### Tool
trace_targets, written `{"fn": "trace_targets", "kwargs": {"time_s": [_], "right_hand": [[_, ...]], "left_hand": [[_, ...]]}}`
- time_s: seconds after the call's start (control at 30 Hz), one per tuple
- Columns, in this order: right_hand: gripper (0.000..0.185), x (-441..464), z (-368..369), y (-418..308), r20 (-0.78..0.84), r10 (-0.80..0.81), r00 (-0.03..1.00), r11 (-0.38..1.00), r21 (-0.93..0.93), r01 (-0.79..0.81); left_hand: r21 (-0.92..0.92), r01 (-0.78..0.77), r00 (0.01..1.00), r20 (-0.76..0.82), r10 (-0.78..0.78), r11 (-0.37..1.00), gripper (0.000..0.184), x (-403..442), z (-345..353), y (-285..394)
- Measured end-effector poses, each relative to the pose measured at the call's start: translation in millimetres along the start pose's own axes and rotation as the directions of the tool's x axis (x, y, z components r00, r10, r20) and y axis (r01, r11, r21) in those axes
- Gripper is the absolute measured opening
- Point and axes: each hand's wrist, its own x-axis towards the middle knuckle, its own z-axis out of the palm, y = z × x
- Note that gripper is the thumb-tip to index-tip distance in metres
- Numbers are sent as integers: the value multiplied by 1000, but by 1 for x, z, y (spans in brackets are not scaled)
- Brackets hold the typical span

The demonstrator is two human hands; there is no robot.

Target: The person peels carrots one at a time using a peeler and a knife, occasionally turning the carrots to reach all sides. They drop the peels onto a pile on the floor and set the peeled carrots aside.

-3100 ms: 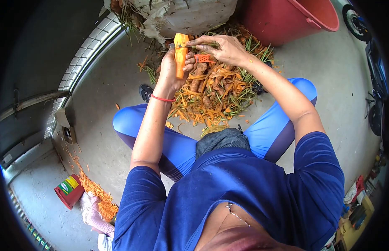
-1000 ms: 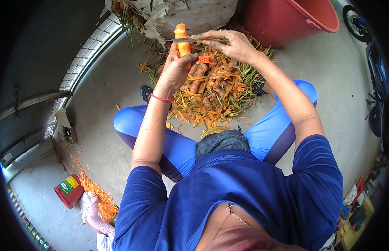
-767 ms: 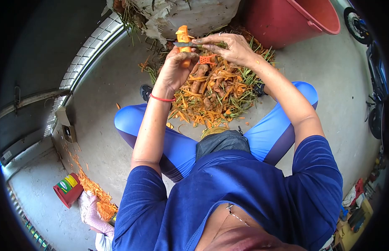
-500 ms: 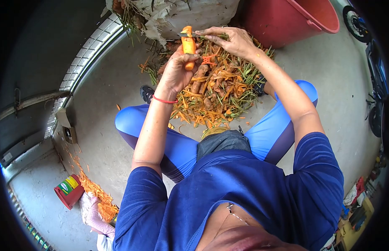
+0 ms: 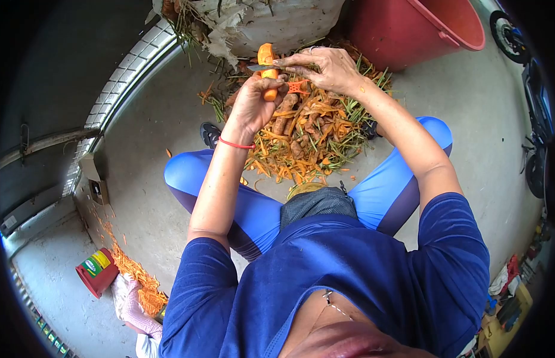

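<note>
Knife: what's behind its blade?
The knife, gripped by the right hand, crosses the orange root, which shows above and below the blade and sits in the left hand. The strip of root directly behind the blade is covered.

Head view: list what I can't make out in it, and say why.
All in the head view:
Knife: handle mostly hidden by the right hand.
Peeled orange root: part of its middle covered by the left hand.
Large red bucket: cut off by the top edge.
Label on the small red bucket: lettering too small.
</note>
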Motion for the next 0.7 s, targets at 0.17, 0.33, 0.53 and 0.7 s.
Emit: {"fn": "trace_targets", "kwargs": {"time_s": [0.17, 0.33, 0.53, 0.7], "right_hand": [[30, 8, -4, 26, -61, 141, 988, 989, -44, -144], [37, 10, 29, 72, -95, 299, 950, 821, 533, -205], [36, -6, 2, -10, 151, 150, 977, 953, 243, -183], [31, -8, 0, -3, 97, 113, 989, 993, 31, -117]], "left_hand": [[-54, 102, 991, 97, -97, 993, 44, -6, 9, -6], [368, -84, 994, -28, 102, 926, 69, -4, 5, -5], [523, -81, 993, -34, 116, 849, 73, -3, 3, -11], [473, -19, 999, -33, 40, 881, 63, -2, -3, -12]]}}
